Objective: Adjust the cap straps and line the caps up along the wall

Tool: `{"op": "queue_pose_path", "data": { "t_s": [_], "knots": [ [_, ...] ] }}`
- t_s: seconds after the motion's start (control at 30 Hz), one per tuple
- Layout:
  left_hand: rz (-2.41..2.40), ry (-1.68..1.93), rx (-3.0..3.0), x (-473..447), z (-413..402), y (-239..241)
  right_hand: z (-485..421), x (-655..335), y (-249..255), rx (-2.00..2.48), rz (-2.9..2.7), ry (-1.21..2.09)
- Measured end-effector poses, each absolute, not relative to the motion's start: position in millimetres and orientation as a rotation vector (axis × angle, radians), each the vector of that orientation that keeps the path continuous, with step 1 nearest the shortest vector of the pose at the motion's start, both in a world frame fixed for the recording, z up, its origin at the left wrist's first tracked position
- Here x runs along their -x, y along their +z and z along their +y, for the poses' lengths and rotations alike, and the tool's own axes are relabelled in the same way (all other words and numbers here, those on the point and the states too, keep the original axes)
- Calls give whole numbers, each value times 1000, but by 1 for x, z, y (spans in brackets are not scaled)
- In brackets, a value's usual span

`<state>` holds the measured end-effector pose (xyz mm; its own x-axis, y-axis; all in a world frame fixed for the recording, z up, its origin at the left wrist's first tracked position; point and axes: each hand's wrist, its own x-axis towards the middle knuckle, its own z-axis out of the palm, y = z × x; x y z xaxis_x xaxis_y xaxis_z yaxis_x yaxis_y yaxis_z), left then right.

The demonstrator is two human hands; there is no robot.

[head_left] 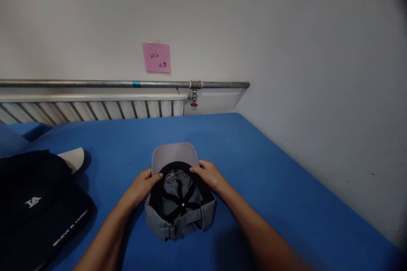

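Observation:
A grey baseball cap (203, 216) is held upside down over the blue surface, its inside facing me and its pale brim pointing away. Black seam tape and a dark sweatband line the crown, and the adjustable back strap is on the side nearest me. My left hand (142, 185) grips the left edge where brim meets crown, thumb over the inside band. On the opposite edge, my right hand (210, 174) is closed the same way, thumb inside. Both hands' other fingers are mostly hidden beneath the cap.
At the left lie dark caps (63, 211) with white lettering, and a cream brim (73, 159) sticks out behind them. A blue-covered surface (270, 169) meets the wall at the right. Along the back run a radiator (95, 110), a metal pipe (79, 84) and a pink note (157, 57).

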<state>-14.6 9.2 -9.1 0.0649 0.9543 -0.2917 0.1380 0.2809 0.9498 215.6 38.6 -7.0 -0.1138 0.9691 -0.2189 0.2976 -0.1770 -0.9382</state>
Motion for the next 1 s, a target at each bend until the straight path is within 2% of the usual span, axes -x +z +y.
{"op": "queue_pose_path", "data": {
  "t_s": [0.23,0.53,0.67,0.8,1.0],
  "knots": [
    [1394,937,-1217,16,7,-14,43,-212,-7,1518,-1470,1423],
    [1719,929,-1116,-2,2,-4,39,-212,-8,1434,-1513,1442],
    [1727,928,-1217,0,3,-10,38,-207,-6,1377,-1552,1307],
    [1736,984,-1321,4,3,-11,36,-197,-11,1531,-1529,1066],
    [1778,979,-1376,6,3,-9,36,-194,-14,1500,-1518,1121]
  ]
}}
